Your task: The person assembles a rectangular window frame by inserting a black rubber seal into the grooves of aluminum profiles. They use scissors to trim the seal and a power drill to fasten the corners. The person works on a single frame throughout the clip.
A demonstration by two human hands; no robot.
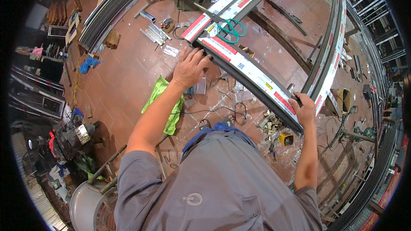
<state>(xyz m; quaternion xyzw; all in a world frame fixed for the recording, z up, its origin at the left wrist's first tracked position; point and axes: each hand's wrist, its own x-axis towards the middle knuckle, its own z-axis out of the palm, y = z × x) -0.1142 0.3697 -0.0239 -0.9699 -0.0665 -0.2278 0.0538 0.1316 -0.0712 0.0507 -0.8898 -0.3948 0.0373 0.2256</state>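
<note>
Squarely before the person, a long dark metal frame with white, red-printed protective tape lies raised above the floor, its short near bar running diagonally from upper left to lower right. At that bar's left corner, the left hand presses in with bent fingers against the dark outer edge; whether it truly grips is hard to tell, as the fingertips are partly hidden. At the opposite corner, the right hand is closed around the bar's end, thumb toward the taped upper face. A loose coil of green cord lies near the left corner, across the taped side. Rust-brown steel beams pass beneath the frame's long sides.

Below, on the reddish-brown tiled floor, a crumpled lime-green plastic bag lies under the left forearm, and a thin black cable trails past the person's sandalled feet. Short silver metal profiles sit beyond the left hand; a small yellow box rests below the right. Farther left are a crumpled blue plastic bag and a dark motorcycle with a white plate.
</note>
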